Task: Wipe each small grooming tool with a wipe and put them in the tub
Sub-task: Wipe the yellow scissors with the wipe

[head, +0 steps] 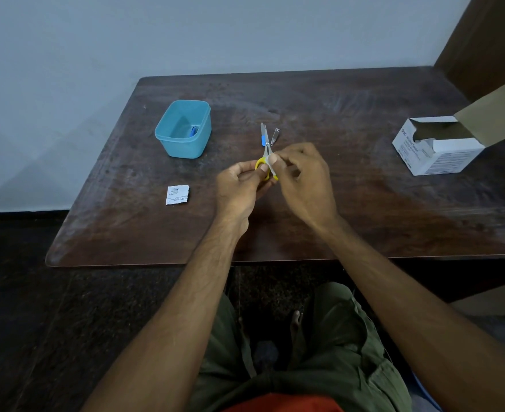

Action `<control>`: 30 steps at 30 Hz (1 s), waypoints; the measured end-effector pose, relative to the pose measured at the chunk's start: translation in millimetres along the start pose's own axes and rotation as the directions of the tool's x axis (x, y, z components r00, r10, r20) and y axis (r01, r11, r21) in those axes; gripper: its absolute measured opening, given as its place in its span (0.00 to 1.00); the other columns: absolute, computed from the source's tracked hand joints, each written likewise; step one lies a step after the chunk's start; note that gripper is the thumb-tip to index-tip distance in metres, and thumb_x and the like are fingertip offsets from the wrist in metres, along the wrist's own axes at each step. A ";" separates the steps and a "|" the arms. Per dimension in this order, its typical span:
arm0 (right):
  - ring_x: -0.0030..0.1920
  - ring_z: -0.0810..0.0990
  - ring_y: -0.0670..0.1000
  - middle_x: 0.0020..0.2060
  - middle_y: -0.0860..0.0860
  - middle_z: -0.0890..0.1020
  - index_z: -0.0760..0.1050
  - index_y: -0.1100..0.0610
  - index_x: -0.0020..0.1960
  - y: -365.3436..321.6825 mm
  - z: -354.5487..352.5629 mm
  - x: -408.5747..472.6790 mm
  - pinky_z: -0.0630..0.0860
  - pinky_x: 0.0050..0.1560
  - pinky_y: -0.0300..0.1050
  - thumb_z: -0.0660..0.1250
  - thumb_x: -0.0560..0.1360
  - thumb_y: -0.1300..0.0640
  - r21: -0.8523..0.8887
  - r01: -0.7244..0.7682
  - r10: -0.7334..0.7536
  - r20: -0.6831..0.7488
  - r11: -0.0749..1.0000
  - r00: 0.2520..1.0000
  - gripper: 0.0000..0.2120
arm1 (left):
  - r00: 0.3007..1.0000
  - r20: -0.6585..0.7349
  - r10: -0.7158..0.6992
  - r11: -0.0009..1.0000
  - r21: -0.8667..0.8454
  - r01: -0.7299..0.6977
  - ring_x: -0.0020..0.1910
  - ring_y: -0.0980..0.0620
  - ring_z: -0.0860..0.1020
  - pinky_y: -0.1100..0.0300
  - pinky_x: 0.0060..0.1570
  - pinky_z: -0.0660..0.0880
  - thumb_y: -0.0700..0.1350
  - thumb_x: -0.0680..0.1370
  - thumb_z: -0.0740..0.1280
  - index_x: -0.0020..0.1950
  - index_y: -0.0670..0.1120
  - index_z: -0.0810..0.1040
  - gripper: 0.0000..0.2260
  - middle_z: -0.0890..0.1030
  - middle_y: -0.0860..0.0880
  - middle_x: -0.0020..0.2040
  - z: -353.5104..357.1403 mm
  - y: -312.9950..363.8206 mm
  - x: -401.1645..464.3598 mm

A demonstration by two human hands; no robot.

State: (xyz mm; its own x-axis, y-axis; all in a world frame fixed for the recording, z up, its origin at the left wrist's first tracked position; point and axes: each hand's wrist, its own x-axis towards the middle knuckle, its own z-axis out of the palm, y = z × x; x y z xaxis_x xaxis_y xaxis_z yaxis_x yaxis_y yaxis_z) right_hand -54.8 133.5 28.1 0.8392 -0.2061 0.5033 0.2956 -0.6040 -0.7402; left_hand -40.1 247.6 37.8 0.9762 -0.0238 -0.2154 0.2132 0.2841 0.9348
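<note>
Nearest the camera, two bare forearms reach out over green trousers toward a dark wooden table [304,233]. The left hand [239,188] is curled around the yellow handle of the scissors [266,162], thumb pressed on the loop, holding them above the tabletop with the blades pointing away from the person. The right hand [302,179] meets it just beside, its thumb and forefinger pinched together on a small white wipe [272,169] that lies against the scissors where blades join handle; the other fingers are loosely bent.

Left of the left hand, a little nearer the table's front edge, a torn white sachet [177,195] lies flat on the wood.

Just beyond the two hands, past the scissor tips, two more tools rest on the table close together: a slim tool [263,135] with a blue end and a metal point, and a small metal clipper [274,136] angled beside it on its right.

Farther off and to the left of the left hand stands the blue tub [183,129], open, with a small blue item [194,130] lying inside against its right wall.

Well to the right of the right hand sits a white box [435,147] with its cardboard flap raised.
</note>
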 end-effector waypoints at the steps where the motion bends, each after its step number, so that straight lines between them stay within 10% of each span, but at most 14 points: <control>1: 0.47 0.78 0.44 0.48 0.50 0.77 0.83 0.56 0.51 -0.1 -0.1 -1.0 0.75 0.46 0.36 0.66 0.77 0.55 -0.020 0.045 -0.045 0.028 0.999 0.999 0.08 | 1.000 -0.002 0.001 1.000 -0.006 -0.001 0.37 0.56 0.83 0.64 0.39 0.80 0.36 0.76 0.70 0.54 0.35 0.78 0.09 0.85 0.48 0.37 -0.1 0.5 0.4; 13: 0.49 0.79 0.53 0.51 0.53 0.79 0.82 0.58 0.54 10.2 -4.1 -7.9 0.77 0.47 0.49 0.67 0.75 0.59 -0.255 0.244 -0.223 0.109 0.936 0.969 0.09 | 1.000 -0.007 -0.028 1.000 0.002 0.028 0.36 0.57 0.82 0.64 0.42 0.81 0.36 0.77 0.68 0.53 0.36 0.79 0.06 0.84 0.49 0.37 -3.8 0.3 2.4; 20: 0.43 0.80 0.46 0.42 0.46 0.81 0.84 0.56 0.48 5.1 -12.4 9.1 0.78 0.44 0.46 0.69 0.76 0.57 -0.014 0.012 -0.013 -0.138 1.000 0.990 0.05 | 1.000 0.001 -0.026 1.000 -0.007 0.026 0.36 0.51 0.83 0.60 0.44 0.82 0.34 0.77 0.68 0.53 0.34 0.78 0.06 0.84 0.47 0.37 -7.2 -0.7 0.4; 30: 0.42 0.84 0.42 0.43 0.46 0.86 0.84 0.53 0.53 4.7 -8.2 -15.2 0.80 0.43 0.41 0.69 0.76 0.57 0.087 -0.104 0.103 0.020 0.991 0.994 0.08 | 0.999 -0.039 -0.007 1.000 -0.002 0.007 0.43 0.48 0.83 0.59 0.44 0.82 0.34 0.76 0.68 0.54 0.34 0.78 0.08 0.84 0.41 0.46 -8.2 0.5 -0.7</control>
State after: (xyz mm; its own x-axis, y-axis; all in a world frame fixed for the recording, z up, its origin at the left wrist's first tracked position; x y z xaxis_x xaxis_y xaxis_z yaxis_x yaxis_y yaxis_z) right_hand -69.9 127.5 20.6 0.8741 -0.2517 0.4154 0.2449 -0.5101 -0.8245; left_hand -41.0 255.6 36.2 0.9724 0.0113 -0.2332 0.2203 0.2859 0.9326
